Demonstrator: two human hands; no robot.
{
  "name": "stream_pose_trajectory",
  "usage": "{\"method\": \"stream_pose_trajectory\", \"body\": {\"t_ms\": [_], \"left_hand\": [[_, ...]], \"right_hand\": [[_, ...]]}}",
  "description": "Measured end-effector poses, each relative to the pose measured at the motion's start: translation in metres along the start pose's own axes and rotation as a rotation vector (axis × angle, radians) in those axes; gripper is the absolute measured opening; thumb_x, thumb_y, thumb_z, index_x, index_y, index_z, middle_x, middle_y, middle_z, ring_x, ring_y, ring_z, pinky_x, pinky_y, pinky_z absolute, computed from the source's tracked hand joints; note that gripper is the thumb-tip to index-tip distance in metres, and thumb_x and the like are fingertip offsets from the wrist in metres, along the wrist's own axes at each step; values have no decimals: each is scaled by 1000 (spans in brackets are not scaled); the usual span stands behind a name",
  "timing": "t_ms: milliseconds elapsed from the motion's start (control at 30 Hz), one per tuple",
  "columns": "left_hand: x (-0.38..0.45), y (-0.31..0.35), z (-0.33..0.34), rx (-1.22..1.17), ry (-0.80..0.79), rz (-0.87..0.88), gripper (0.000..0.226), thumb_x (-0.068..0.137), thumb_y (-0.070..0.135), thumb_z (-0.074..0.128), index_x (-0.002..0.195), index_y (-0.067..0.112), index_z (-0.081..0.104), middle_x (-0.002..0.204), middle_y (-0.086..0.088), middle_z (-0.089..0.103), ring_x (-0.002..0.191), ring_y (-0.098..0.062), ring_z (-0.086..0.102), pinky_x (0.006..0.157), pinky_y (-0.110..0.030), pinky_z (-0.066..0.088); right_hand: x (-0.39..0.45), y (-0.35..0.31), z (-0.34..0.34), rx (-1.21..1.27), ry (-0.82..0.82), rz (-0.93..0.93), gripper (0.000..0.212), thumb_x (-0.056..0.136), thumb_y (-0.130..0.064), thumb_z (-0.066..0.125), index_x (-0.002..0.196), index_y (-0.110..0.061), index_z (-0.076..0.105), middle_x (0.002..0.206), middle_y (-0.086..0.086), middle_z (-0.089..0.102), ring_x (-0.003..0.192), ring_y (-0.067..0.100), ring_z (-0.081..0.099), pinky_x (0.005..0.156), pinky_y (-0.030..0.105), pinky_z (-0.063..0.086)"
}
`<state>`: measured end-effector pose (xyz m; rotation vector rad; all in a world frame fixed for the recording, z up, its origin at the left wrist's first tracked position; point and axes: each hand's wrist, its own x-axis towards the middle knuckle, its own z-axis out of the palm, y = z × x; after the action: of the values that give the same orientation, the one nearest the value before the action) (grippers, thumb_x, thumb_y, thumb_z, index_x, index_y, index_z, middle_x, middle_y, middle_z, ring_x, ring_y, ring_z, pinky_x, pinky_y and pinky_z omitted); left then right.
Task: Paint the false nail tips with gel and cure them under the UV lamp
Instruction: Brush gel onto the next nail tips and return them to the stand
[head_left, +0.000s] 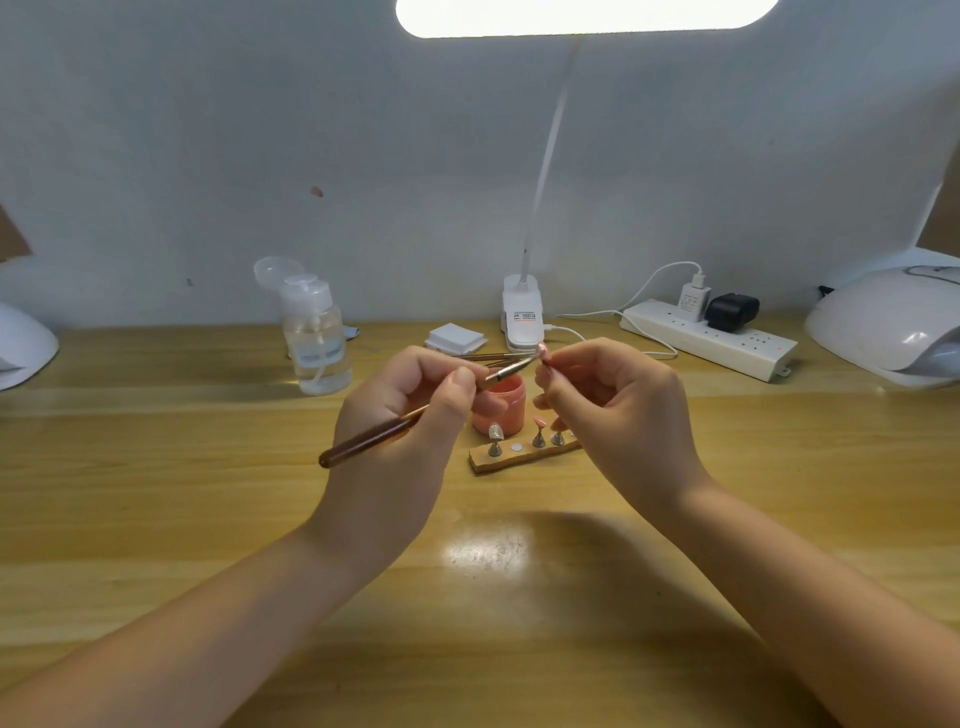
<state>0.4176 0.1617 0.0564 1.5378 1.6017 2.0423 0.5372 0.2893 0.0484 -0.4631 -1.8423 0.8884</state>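
**Pink nail tip being painted above the gel jar**

A brown-handled brush (415, 415) is being gripped by the left hand (400, 421), with thumb and fingers curled round the shaft, and its gold ferrule is being pointed up and to the right. The bristle end is being held against a pink false nail tip (543, 352), which is being pinched on its small holder by the curled fingertips of the right hand (618, 410). Both hands are being kept raised over the wooden table (519, 571), just above and in front of the pink gel jar (501, 402).

Just in front of the jar, a wooden strip stand (519, 457) is lying on the table, and several metal pegs are being carried on it: a pale tip at its left end and a pink tip (539, 422) further right (the right end is being hidden by the right hand). Behind the jar, a spare brush (488, 357), a stack of white wipes (456, 338) and the clip base of a desk lamp (522, 317) are being shown. Left of the jar a clear pump bottle (314, 332) is standing. Far to the jar's right, past a white power strip (711, 338), a white UV lamp (888, 322) is sitting at the table's edge
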Motion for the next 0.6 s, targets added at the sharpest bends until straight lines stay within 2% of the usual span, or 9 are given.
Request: {"method": "stream_pose_trajectory", "body": {"t_ms": [100, 300, 400, 500, 600], "left_hand": [[-1, -1, -2, -27, 8, -6, 16, 88, 14, 50, 80, 11, 65, 67, 3, 71, 67, -7, 66, 64, -14, 47], [0, 1, -1, 4, 15, 6, 15, 94, 25, 53, 92, 19, 67, 82, 9, 74, 77, -2, 66, 72, -12, 47], [0, 0, -1, 17, -8, 4, 15, 93, 23, 54, 92, 18, 68, 82, 11, 75, 78, 0, 67, 70, -10, 47], [-1, 0, -1, 30, 24, 18, 15, 94, 25, 53, 91, 20, 67, 82, 11, 74, 78, -1, 65, 72, -13, 47], [-1, 1, -1, 27, -9, 21, 13, 95, 21, 55, 91, 19, 67, 82, 13, 74, 76, 2, 66, 70, -9, 46]], "right_hand": [[0, 0, 0, 17, -6, 8, 11, 86, -7, 69, 95, -12, 70, 81, 1, 72, 74, 16, 71, 63, 37, 59], [1, -1, 1, 73, -15, 20, 11, 86, -7, 69, 95, -13, 70, 80, 1, 73, 72, 15, 71, 60, 34, 60], [0, -1, 1, 74, -22, 20, 11, 85, -8, 69, 95, -15, 70, 80, 1, 72, 72, 16, 71, 59, 34, 60], [0, -1, 1, 84, -19, 18, 11, 85, -8, 69, 95, -12, 71, 79, 3, 72, 72, 16, 71, 59, 34, 60], [0, -1, 0, 83, -17, 14, 11, 85, -7, 69, 95, -12, 71, 79, 3, 73, 72, 16, 72, 60, 33, 60]]}}
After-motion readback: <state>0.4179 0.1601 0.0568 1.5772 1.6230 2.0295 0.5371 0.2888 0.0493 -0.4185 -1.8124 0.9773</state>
